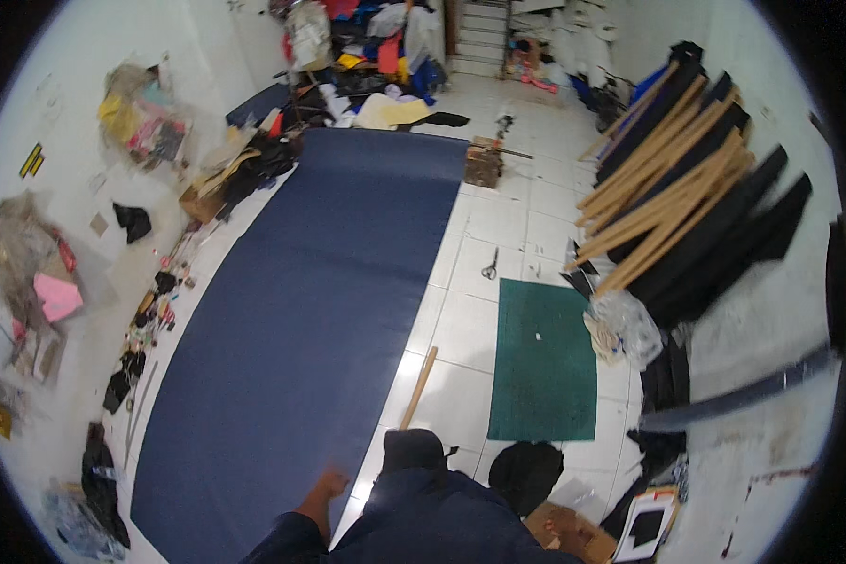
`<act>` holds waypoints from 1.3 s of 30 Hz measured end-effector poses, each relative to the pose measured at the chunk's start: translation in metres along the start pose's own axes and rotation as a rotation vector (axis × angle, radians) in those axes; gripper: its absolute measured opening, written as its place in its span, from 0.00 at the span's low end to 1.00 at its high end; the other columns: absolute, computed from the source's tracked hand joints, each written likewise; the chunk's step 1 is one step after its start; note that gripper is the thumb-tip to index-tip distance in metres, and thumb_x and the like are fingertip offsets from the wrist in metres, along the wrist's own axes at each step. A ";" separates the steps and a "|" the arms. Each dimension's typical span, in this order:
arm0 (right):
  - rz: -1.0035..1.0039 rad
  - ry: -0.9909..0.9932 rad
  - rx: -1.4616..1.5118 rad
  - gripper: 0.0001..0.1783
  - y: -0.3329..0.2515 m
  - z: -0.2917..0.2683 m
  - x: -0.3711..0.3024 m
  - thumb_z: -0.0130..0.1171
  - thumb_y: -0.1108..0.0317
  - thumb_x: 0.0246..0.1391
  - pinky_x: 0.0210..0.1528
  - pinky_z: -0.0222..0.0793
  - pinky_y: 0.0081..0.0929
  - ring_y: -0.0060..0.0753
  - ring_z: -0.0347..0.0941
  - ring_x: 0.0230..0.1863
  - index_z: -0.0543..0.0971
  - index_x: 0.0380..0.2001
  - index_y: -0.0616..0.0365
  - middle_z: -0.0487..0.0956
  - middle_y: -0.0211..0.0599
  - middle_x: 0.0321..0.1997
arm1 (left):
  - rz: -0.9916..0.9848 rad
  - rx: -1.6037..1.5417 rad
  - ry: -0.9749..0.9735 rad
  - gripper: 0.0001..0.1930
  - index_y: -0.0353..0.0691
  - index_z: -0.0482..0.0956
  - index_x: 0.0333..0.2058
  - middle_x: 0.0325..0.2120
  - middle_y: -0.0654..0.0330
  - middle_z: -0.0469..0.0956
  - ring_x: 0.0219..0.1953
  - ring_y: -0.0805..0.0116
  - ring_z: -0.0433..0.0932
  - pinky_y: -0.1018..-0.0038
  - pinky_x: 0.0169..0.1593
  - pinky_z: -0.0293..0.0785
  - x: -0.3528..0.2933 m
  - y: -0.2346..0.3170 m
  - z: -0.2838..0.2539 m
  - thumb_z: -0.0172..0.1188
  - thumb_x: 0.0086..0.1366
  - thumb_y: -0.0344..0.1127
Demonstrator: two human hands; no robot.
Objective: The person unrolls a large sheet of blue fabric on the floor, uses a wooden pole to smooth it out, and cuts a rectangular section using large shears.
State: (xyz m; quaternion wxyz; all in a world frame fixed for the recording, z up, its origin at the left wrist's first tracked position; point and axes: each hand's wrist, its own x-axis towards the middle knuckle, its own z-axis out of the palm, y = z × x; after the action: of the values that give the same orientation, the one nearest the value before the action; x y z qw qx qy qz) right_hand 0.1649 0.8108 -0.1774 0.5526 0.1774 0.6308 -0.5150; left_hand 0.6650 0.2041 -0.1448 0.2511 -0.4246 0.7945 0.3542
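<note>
Blue sheet (291, 329) — beneath left hand (331, 482)

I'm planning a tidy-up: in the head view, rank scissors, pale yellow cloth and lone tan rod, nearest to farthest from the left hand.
1. Lone tan rod: just right of the blue sheet.
2. Scissors: farther forward, right, on tiles.
3. Pale yellow cloth: beyond the sheet's far end.
</note>
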 end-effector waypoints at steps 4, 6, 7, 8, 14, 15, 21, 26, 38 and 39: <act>-0.197 0.468 -0.607 0.13 -0.227 0.137 0.067 0.60 0.60 0.57 0.14 0.66 0.30 0.30 0.73 0.16 0.75 0.31 0.61 0.76 0.37 0.19 | 0.079 0.287 -0.208 0.17 0.41 0.83 0.40 0.36 0.46 0.79 0.43 0.49 0.79 0.53 0.47 0.73 -0.054 -0.051 0.029 0.51 0.67 0.47; -0.280 0.460 -0.640 0.13 -0.313 0.154 0.108 0.60 0.60 0.56 0.13 0.63 0.29 0.29 0.71 0.15 0.75 0.28 0.60 0.75 0.37 0.17 | 0.072 0.286 -0.219 0.18 0.43 0.82 0.45 0.46 0.47 0.78 0.50 0.49 0.76 0.56 0.54 0.72 -0.016 -0.028 0.015 0.51 0.67 0.47; -0.523 0.326 -0.984 0.14 -0.346 0.119 0.150 0.60 0.60 0.56 0.13 0.63 0.29 0.29 0.71 0.15 0.76 0.26 0.60 0.75 0.38 0.17 | 0.095 0.230 -0.180 0.19 0.44 0.81 0.48 0.51 0.48 0.78 0.54 0.49 0.75 0.57 0.58 0.71 0.026 -0.004 0.006 0.51 0.67 0.47; -0.630 0.334 -1.088 0.15 -0.367 0.114 0.194 0.61 0.59 0.56 0.15 0.65 0.30 0.30 0.72 0.15 0.77 0.26 0.61 0.76 0.39 0.17 | -0.088 -0.054 -0.133 0.19 0.43 0.81 0.48 0.50 0.46 0.78 0.54 0.48 0.76 0.57 0.57 0.71 0.075 0.019 -0.009 0.52 0.67 0.47; -0.459 0.015 -1.367 0.19 -0.561 0.425 0.237 0.60 0.55 0.57 0.35 0.72 0.36 0.37 0.77 0.31 0.80 0.35 0.64 0.81 0.44 0.29 | -0.417 -0.713 0.301 0.30 0.39 0.77 0.53 0.49 0.45 0.79 0.54 0.46 0.75 0.62 0.59 0.69 0.212 0.213 -0.248 0.53 0.65 0.59; -0.543 0.014 -1.442 0.20 -0.594 0.454 0.230 0.60 0.54 0.58 0.39 0.73 0.37 0.39 0.79 0.35 0.80 0.38 0.63 0.82 0.45 0.33 | -0.207 -0.887 0.295 0.26 0.39 0.77 0.53 0.49 0.45 0.78 0.50 0.53 0.77 0.62 0.55 0.71 0.217 0.268 -0.327 0.55 0.66 0.55; -0.751 -0.501 -1.726 0.24 -0.746 0.620 0.247 0.59 0.48 0.57 0.46 0.73 0.43 0.51 0.78 0.44 0.80 0.44 0.58 0.82 0.47 0.41 | -0.236 -1.246 0.539 0.19 0.39 0.79 0.49 0.40 0.51 0.81 0.39 0.64 0.80 0.68 0.44 0.76 0.291 0.363 -0.427 0.60 0.65 0.45; -0.692 -0.990 -2.143 0.26 -0.838 0.695 0.314 0.59 0.42 0.55 0.53 0.70 0.46 0.51 0.74 0.54 0.79 0.46 0.51 0.80 0.45 0.49 | -0.620 -1.195 0.479 0.19 0.39 0.81 0.46 0.40 0.50 0.82 0.44 0.58 0.81 0.67 0.50 0.75 0.366 0.410 -0.404 0.64 0.59 0.43; 0.168 -1.800 -1.966 0.22 -0.939 0.636 0.407 0.45 0.48 0.68 0.48 0.69 0.39 0.43 0.75 0.45 0.75 0.43 0.58 0.77 0.46 0.41 | -0.553 -1.128 0.147 0.15 0.42 0.80 0.40 0.39 0.49 0.79 0.46 0.51 0.75 0.58 0.50 0.71 0.432 0.577 -0.379 0.58 0.61 0.45; 0.430 -1.718 -1.975 0.22 -0.932 0.632 0.411 0.46 0.49 0.68 0.49 0.69 0.39 0.41 0.75 0.47 0.75 0.45 0.58 0.78 0.45 0.43 | -0.482 -1.119 0.117 0.15 0.42 0.79 0.41 0.39 0.50 0.78 0.45 0.52 0.75 0.59 0.50 0.71 0.454 0.556 -0.374 0.57 0.62 0.45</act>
State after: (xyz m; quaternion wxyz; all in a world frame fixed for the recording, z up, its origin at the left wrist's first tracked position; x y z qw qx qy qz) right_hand -0.3829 -0.2448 -0.0269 0.7392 -0.5808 0.1495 0.3064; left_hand -0.0789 -0.0953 -0.0348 0.0193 -0.6786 0.3821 0.6270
